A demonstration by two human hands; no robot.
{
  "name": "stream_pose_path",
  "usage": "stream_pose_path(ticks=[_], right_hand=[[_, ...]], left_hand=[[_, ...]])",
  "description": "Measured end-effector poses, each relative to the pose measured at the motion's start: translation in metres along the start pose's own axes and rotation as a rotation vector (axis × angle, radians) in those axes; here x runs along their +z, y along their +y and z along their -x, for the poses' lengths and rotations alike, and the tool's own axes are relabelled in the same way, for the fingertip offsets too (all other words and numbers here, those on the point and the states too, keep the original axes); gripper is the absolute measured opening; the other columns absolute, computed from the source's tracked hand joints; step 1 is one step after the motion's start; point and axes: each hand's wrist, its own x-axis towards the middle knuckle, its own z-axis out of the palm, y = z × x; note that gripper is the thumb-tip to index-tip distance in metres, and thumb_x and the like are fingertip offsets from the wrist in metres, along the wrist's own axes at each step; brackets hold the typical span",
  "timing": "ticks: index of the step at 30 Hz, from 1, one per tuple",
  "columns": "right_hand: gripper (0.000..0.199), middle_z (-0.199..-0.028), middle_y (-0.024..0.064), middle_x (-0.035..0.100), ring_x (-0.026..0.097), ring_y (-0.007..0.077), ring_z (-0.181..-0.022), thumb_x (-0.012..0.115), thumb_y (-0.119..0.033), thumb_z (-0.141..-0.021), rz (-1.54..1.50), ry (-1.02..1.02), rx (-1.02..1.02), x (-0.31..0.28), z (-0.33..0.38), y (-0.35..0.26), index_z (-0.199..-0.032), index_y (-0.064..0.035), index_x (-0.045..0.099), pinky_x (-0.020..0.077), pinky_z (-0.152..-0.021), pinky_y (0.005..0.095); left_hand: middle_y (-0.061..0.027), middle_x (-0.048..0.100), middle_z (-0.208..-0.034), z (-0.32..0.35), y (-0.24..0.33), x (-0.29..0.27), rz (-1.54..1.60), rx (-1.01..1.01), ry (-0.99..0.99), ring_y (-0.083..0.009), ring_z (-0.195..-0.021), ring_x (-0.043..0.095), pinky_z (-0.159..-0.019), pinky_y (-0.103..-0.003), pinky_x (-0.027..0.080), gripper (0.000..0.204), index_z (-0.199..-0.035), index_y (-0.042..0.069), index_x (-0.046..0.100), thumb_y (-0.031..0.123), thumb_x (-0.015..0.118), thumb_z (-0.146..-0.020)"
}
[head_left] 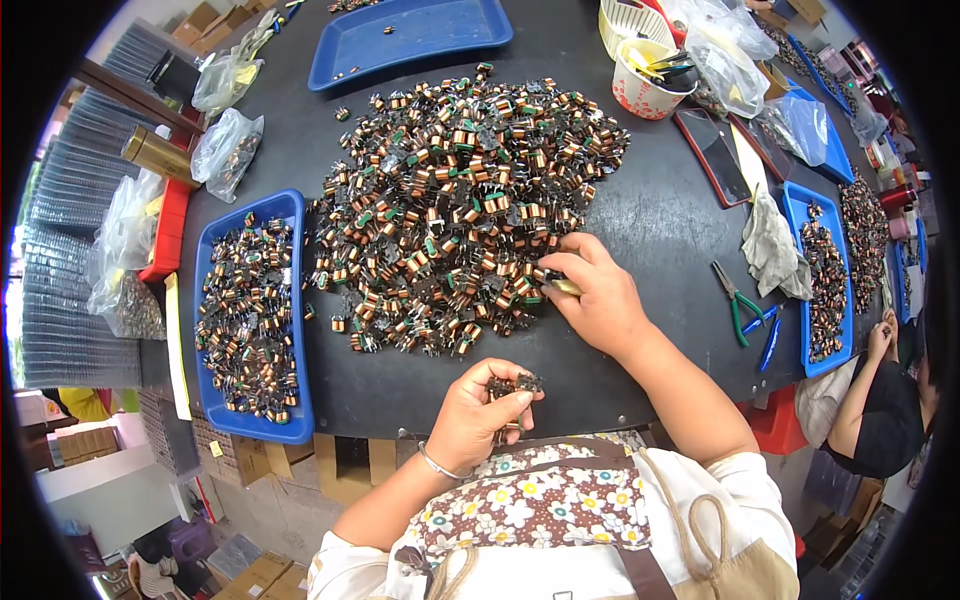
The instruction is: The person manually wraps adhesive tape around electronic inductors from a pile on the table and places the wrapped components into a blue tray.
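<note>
A large heap of small copper-wound coils [450,200] with black bases covers the middle of the dark table. Close to my body, my left hand [487,408] is closed round a few coils [515,386], whose black bases and pins stick out between thumb and fingers. At the heap's right edge, my right hand [600,297] has its fingers bent, the index fingertip against the coils. Under those fingers shows a small yellowish thing [565,286] in its grip, its kind unclear.
Left of the heap lies a blue tray [303,300] full of coils; a blue tray [420,40] at the back holds a few bits. Pliers [738,300] with green handles, a rag [772,245] and another coil tray [848,300] are on the right. A co-worker's hand [880,338] is at far right.
</note>
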Motion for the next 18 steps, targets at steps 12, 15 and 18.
stream_pose_path(ticks=[12,15,18], right_hand=[[0.024,-0.105,0.0088,0.059,0.063,0.0278,-0.084,0.066,-0.001,-0.069,-0.017,-0.273,0.004,-0.040,0.036,-0.014,-0.092,-0.0078,0.064,0.0509,-0.071,0.0346],[0.029,-0.097,0.0111,0.062,0.063,0.0281,-0.084,0.067,0.001,-0.068,-0.188,-0.291,-0.080,-0.044,0.041,-0.018,-0.096,-0.0050,0.064,0.0509,-0.071,0.0342],[0.033,-0.087,0.0120,0.064,0.063,0.0282,-0.080,0.068,0.001,-0.067,-0.246,-0.371,-0.084,-0.046,0.047,-0.026,-0.099,-0.0037,0.063,0.0512,-0.069,0.0333]], left_hand=[[-0.0127,0.062,-0.091,-0.003,-0.002,0.003,-0.005,0.005,-0.002,-0.0137,-0.065,0.060,-0.045,-0.021,0.046,0.017,-0.099,0.006,0.051,0.000,0.058,-0.085],[-0.0120,0.062,-0.090,-0.005,-0.003,0.005,0.000,0.012,0.009,-0.0133,-0.066,0.060,-0.046,-0.021,0.046,0.018,-0.100,0.006,0.049,0.001,0.058,-0.085],[-0.0109,0.062,-0.089,-0.006,-0.004,0.007,-0.021,0.011,0.012,-0.0130,-0.066,0.060,-0.047,-0.021,0.046,0.020,-0.103,0.006,0.048,0.001,0.058,-0.086]])
